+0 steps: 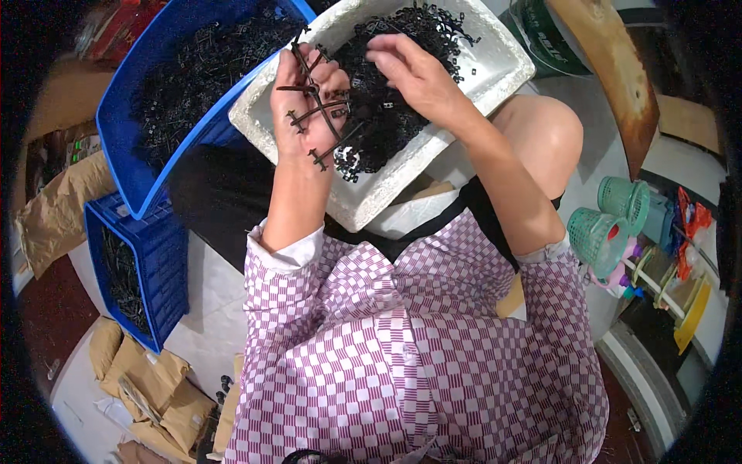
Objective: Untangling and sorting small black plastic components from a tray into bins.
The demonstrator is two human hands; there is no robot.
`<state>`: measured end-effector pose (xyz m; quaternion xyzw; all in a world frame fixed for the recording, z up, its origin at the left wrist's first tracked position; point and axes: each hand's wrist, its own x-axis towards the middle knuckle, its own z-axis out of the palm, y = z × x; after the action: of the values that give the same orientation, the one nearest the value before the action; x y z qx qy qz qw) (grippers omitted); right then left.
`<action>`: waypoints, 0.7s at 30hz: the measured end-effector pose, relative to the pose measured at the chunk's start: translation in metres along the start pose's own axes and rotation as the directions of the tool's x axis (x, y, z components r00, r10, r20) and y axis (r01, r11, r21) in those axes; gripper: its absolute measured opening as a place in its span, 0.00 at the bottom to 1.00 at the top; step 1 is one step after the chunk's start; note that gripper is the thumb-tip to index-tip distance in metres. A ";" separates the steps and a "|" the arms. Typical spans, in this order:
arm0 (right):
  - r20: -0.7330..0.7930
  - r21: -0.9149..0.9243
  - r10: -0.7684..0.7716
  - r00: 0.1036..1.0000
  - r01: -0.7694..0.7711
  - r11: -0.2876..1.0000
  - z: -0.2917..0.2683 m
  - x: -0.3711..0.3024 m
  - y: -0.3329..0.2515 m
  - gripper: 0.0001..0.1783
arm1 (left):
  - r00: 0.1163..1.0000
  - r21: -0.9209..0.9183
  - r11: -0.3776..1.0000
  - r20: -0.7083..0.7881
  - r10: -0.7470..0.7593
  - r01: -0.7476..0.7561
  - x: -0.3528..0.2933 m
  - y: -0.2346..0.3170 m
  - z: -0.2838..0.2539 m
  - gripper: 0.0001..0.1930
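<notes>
My left hand (311,116) is turned palm up over the left side of a white foam box (363,203). Its fingers curl around several thin black plastic pieces (313,91), which look like stems with small crosswise ends and stick out in different directions. To its right, my right hand (421,81) hovers above the heap of small black plastic parts (379,127) in the box. Its fingers reach toward the left hand, bent and a little apart, and nothing shows in them. The right thumb is hidden. The foam box sits tilted by my legs.
A large blue bin (116,116) full of black pieces stands at the left, above a blue crate (166,263) holding more. Brown paper sacks (154,387) lie lower left. A dark green bucket (545,39), a brown board (618,69) and green plastic baskets (599,236) are at the right.
</notes>
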<state>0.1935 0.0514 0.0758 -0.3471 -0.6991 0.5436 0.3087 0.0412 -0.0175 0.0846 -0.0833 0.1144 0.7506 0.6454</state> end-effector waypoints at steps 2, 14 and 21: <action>0.120 0.176 0.154 0.981 -0.174 0.969 0.001 -0.005 -0.011 0.17 | 0.999 -0.012 1.000 0.033 -0.001 0.001 0.004 0.002 -0.003 0.13; 0.066 0.398 0.179 0.982 -0.190 0.897 0.017 -0.010 -0.023 0.12 | 0.981 0.456 0.885 -0.108 0.160 -0.094 -0.005 -0.022 0.020 0.22; -0.154 0.153 0.050 0.987 -0.026 0.988 0.001 -0.001 -0.017 0.10 | 0.972 0.464 0.872 -0.230 -0.054 0.158 -0.017 -0.030 0.015 0.26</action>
<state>0.1906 0.0473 0.0916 -0.3781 -0.6227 0.5714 0.3778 0.0733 -0.0256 0.1014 -0.0058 0.3589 0.6491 0.6706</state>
